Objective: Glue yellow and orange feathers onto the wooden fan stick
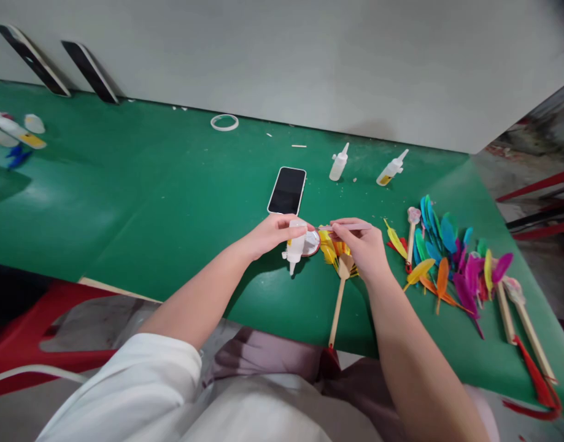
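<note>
My left hand (pixel 282 232) is closed around a small white glue bottle (pixel 295 242), whose nozzle points down towards me. Close to its fingertips is a round white piece (pixel 312 243) with a red rim; whether the fingers touch it I cannot tell. My right hand (pixel 361 242) pinches a slim pale pink stick-like tool (pixel 348 227), its tip reaching left towards the round piece. Under the hands lies a fan of yellow feathers (pixel 328 248) on a wooden handle (pixel 338 310), which runs to the table's front edge. My right hand partly hides the feathers.
A phone (pixel 288 190) lies just beyond my left hand. Two glue bottles (pixel 339 162) stand near the wall, left of a white ring (pixel 224 122) no bottle touches. Loose coloured feathers (pixel 447 233) and handled pieces (pixel 530 325) cover the right side of the green table (pixel 171 184).
</note>
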A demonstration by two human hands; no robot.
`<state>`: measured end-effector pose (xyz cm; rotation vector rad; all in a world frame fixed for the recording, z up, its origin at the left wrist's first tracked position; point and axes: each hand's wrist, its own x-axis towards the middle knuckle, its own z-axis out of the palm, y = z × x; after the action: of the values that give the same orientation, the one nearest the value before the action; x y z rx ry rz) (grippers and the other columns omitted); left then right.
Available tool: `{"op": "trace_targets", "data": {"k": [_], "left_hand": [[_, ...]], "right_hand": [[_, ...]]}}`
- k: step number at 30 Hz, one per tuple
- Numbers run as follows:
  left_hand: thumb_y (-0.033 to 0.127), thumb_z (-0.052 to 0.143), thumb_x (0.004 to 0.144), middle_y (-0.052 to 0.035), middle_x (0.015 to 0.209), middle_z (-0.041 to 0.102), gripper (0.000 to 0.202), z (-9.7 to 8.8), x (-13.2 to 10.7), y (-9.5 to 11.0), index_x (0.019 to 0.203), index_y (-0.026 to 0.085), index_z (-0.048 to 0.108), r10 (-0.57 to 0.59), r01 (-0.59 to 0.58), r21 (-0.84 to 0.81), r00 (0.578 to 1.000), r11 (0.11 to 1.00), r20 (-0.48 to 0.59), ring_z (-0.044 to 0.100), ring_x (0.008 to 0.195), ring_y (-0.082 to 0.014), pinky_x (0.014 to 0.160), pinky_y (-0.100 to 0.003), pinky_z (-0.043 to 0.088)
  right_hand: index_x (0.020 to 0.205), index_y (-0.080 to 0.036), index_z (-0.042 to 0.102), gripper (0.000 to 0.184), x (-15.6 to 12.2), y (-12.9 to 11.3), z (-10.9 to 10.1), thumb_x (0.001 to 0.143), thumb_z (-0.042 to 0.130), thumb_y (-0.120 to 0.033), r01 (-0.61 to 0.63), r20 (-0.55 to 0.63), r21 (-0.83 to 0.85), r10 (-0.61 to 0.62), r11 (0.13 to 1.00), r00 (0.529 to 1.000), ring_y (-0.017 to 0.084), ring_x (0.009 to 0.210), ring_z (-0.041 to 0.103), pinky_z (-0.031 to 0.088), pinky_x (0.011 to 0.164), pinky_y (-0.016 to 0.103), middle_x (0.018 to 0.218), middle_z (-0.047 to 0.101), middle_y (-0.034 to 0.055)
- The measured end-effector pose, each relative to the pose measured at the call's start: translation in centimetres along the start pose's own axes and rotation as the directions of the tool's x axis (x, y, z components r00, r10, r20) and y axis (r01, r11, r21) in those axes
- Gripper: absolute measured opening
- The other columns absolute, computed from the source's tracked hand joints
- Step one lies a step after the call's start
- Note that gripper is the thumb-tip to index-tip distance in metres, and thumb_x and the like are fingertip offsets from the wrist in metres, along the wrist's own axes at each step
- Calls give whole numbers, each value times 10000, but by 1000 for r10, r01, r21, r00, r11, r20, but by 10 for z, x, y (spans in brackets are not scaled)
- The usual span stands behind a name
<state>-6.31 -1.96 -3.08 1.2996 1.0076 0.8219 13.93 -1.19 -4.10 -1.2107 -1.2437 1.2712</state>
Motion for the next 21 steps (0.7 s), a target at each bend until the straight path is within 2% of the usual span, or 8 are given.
{"op": "trace_targets", "data": {"k": [6,13,16,21], "left_hand": [[453,637,711,-47,993,501,318,-1,-1,-1,873,192,720,74,-70,75,996,995,-55,532,879,-170,734,-276,443],[452,637,717,-86,1106,529,334,0,-1,-1,890,177,713,57,-57,17,998,998,5,553,954,-209,774,-299,460],[449,649,714,-76,1021,588,329,-1,0,-2,877,170,710,78,-78,-9,996,997,-47,569,892,-183,747,-268,449],[470,660,705,-13,705,619,326,-2,2,-5,836,175,702,98,-133,-121,960,984,-261,524,614,-97,598,-216,404]], "right_hand": [[725,-179,706,241,0,0,0,630,734,-400,3,3,-21,-3,1000,1000,150,655,629,542,682,333,803,692,59],[755,-169,702,252,0,-1,0,639,729,-391,-4,-10,-24,4,1000,1000,153,646,633,546,673,327,765,695,60],[752,-170,702,222,1,1,-1,661,714,-372,21,-11,-45,-22,999,1000,158,667,638,543,670,321,780,697,59],[736,-187,707,144,0,5,-1,715,664,-323,121,22,-233,-120,965,993,189,780,654,531,712,323,842,709,54]]}}
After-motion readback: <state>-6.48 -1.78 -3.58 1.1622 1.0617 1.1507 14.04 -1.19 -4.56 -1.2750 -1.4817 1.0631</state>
